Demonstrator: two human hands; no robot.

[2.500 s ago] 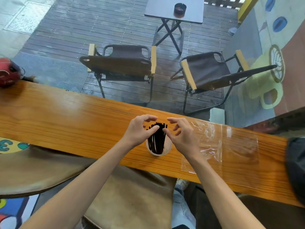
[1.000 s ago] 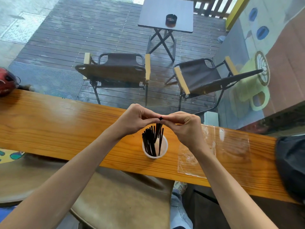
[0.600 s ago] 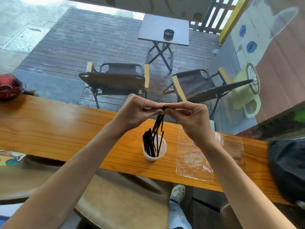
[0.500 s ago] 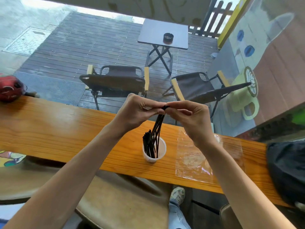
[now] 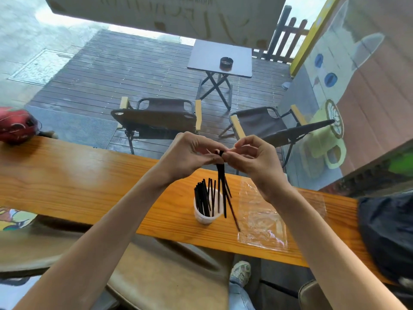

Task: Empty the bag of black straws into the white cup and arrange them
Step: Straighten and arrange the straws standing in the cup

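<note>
White cup (image 5: 204,217): stands upright on the wooden counter (image 5: 67,182), just left of the bag; holds a cluster of black straws (image 5: 204,198) standing on end and leaning toward its left side.
Lifted bunch (image 5: 222,175): several black straws held by their top ends above the cup; lower ends fan out, at least one hanging outside the cup's right rim over the bag.
Left hand (image 5: 190,156): grip closed, fingertips pinching the top of the lifted bunch.
Right hand (image 5: 250,157): grip closed, pinching the same top ends.
Clear plastic bag (image 5: 262,220): lies flat on the counter, nothing seen inside.
</note>
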